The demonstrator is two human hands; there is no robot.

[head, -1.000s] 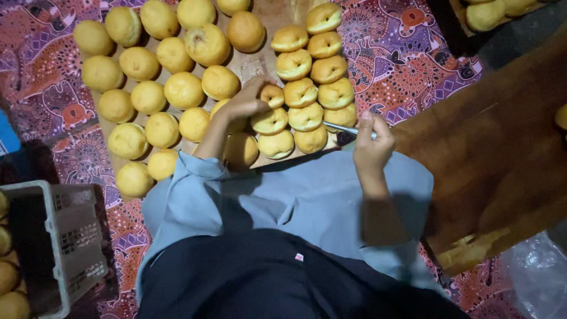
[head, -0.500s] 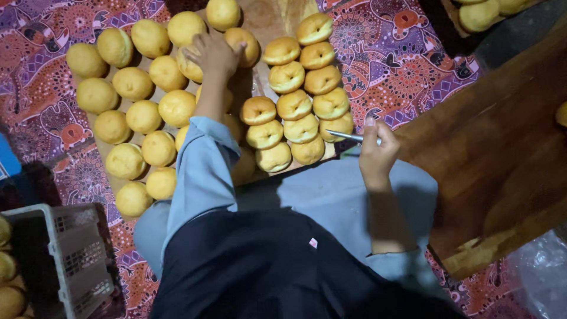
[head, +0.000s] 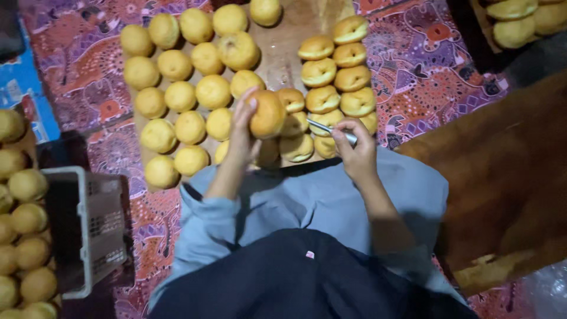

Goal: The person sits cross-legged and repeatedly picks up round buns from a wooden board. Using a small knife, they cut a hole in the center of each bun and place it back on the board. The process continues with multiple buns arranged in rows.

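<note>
Head view: left hand [head: 243,131] fingers wrapped round golden bun [head: 267,113], raised above wooden board [head: 282,56]. Right hand [head: 354,150] fingers pinch slim metal tool [head: 331,130]. Bun likely light, soft, crushable; cradle sides gently.

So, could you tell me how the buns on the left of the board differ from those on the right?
The left buns are pale yellow, round and whole; the right buns are browner on top and look split, with a seam round the side. The left buns lie spaced in rows; the right buns overlap in tight columns. Both groups sit on the same wooden board.
</note>
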